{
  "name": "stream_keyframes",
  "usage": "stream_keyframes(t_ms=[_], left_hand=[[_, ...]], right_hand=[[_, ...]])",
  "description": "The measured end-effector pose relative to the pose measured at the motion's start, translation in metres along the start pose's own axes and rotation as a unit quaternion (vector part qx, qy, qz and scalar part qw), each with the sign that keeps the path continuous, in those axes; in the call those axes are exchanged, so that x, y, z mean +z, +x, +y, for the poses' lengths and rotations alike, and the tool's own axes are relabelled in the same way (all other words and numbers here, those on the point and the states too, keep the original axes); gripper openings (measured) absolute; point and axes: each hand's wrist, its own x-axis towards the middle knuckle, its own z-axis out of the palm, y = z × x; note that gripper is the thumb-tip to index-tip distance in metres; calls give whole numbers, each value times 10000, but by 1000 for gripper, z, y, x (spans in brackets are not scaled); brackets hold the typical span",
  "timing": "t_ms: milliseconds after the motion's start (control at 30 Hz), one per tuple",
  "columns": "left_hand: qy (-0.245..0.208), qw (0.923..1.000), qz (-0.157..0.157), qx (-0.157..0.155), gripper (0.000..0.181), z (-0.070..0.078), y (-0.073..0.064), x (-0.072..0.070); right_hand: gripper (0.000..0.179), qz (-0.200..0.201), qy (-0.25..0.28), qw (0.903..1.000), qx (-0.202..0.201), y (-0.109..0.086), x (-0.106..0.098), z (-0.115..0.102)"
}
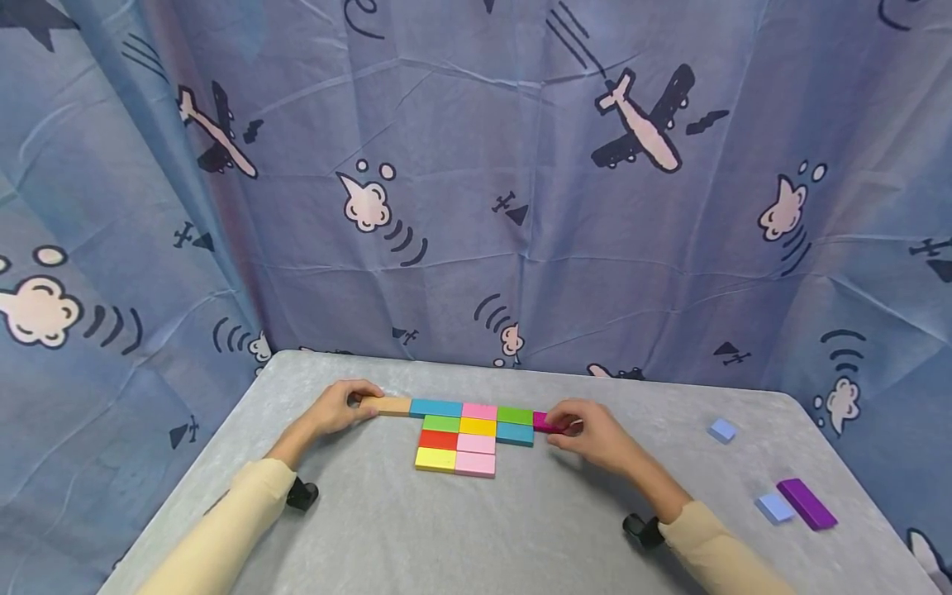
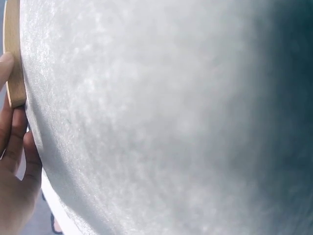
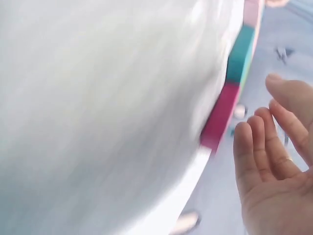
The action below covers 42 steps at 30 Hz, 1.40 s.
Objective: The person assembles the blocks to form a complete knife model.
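Note:
Flat coloured blocks lie joined in a pattern on the table, with a long top row and shorter rows beneath. At that row's left end is a natural wood block (image 1: 392,406), pinched by my left hand (image 1: 335,408). In the left wrist view, the thumb is on the wood block (image 2: 16,63) and fingers are at its end. A magenta block (image 1: 545,422) ends the row on the right, partly hidden by my right hand (image 1: 598,436). The right wrist view shows that hand's fingers loosely bent, apart from the magenta block (image 3: 220,117), which adjoins a teal block (image 3: 239,56).
On the right of the grey table (image 1: 595,529) lie a purple block (image 1: 806,504), a small light-blue block (image 1: 775,508) beside it, and another light-blue block (image 1: 721,430) farther back. A blue patterned curtain (image 1: 446,314) hangs behind the table's far edge.

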Motion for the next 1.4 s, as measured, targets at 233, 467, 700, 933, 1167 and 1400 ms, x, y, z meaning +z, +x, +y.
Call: stream_keyframes(t_ms=[233, 467, 700, 933, 1167, 1400], left_hand=[[-52, 10000, 33, -32, 21, -1, -1, -2], [-4, 9999, 53, -116, 21, -2, -3, 0], [-18, 9999, 57, -142, 21, -1, -3, 1], [-52, 9999, 32, -113, 21, 1, -1, 1], [-40, 9999, 16, -123, 22, 2, 0, 0], [7, 10000, -10, -84, 21, 1, 0, 1]], right_hand=[[19, 539, -3, 9984, -156, -50, -49, 25], [17, 915, -369, 9951, 12, -101, -90, 53], [21, 1243, -930, 9840, 875, -154, -129, 79], [35, 1405, -1467, 9601, 1920, -198, -165, 98], [73, 869, -1530, 9447, 2769, -222, -172, 117], [76, 784, -1527, 9443, 2808, -231, -168, 134]])
